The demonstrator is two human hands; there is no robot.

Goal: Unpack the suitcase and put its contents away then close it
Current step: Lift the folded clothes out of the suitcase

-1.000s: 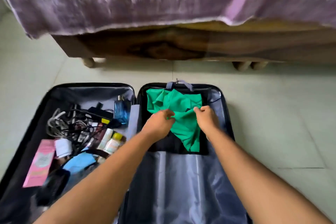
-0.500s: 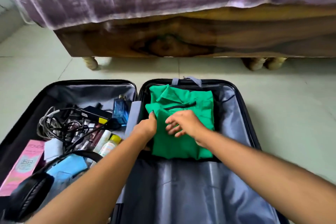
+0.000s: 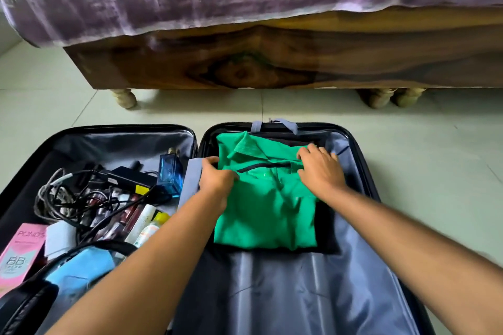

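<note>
Open suitcase (image 3: pixel 353 144) on pale tiled floor (image 3: pixel 422 149) before wooden bed (image 3: pixel 245 62).

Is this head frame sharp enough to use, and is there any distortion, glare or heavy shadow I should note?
Head view: mostly sharp; the green shirt and the print on the pink box are crisp. Wide-angle bend curves the bed frame and stretches both forearms. Light is soft and even, with faint shadow under the bed and mild sheen on the grey lining.
</note>
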